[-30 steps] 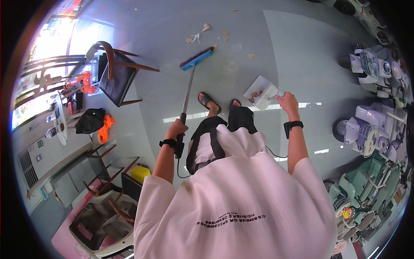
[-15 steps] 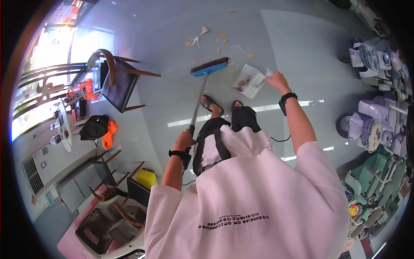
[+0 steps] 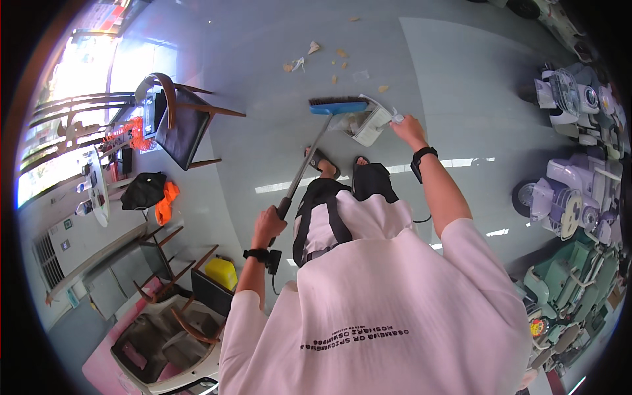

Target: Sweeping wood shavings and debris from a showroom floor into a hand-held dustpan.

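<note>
My left hand [image 3: 268, 226] is closed round the dark grip of a broom. The broom's blue head [image 3: 338, 106], with dark bristles, lies on the floor in front of my feet. Beside it, a white dustpan [image 3: 372, 125] has its open side turned left, towards the broom head. Some brownish litter shows in the pan, and a clear plastic piece [image 3: 341, 122] is at its mouth. My right hand [image 3: 411, 130] is closed on the dustpan's handle. Beyond the broom, crumpled white scraps [image 3: 313, 47] and several yellowish bits [image 3: 383, 88] are scattered over the floor.
A dark-seated wooden chair [image 3: 186, 128] stands at the left. Below it are a black bag [image 3: 143, 191] and an orange cloth [image 3: 167, 203]. A yellow container [image 3: 221, 272] sits on another chair at lower left. Several scooters [image 3: 573, 184] line the right side.
The broom head has moved right, up to the dustpan's mouth, and the dustpan has turned and shifted left. My left hand has moved left and slightly down; my right hand has come left.
</note>
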{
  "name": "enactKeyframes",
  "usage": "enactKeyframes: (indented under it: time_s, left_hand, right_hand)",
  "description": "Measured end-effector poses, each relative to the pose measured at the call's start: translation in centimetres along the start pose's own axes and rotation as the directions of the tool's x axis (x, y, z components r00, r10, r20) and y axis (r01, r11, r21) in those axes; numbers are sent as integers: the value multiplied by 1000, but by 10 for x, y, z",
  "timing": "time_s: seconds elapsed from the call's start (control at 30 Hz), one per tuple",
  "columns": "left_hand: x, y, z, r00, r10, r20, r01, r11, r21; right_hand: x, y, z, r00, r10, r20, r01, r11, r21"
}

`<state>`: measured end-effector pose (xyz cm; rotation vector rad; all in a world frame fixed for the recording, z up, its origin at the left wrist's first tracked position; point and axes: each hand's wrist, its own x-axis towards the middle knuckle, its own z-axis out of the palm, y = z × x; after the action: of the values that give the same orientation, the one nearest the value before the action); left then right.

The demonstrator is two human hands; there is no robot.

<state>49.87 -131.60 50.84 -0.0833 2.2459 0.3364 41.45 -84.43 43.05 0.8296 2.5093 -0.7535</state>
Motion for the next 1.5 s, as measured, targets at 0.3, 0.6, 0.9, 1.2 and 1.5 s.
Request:
enactKeyframes:
  time_s: [0.3, 0.6, 0.9, 1.2, 1.5]
  left_hand:
    - [-10, -5, 8, 989, -141, 32, 145, 952, -271]
    - [16, 2, -7, 949, -96, 300, 181, 946, -268]
    - [-20, 46, -40, 900, -28, 436, 66, 995, -73]
    - [-8, 86, -60, 833, 132, 537, 371, 588, -719]
    - [11, 170, -95, 847, 475, 241, 48, 382, -923]
  right_hand:
    - [-14, 12, -2, 1000, 11, -20, -11, 1000, -12]
    - [-10, -4, 2, 998, -23, -53, 20, 998, -54]
    - [-8, -16, 7, 994, -98, -46, 98, 995, -18]
    - [-19, -15, 27, 982, -189, -3, 189, 981, 35]
    - [-36, -22, 3, 844, -431, -318, 433, 899, -70]
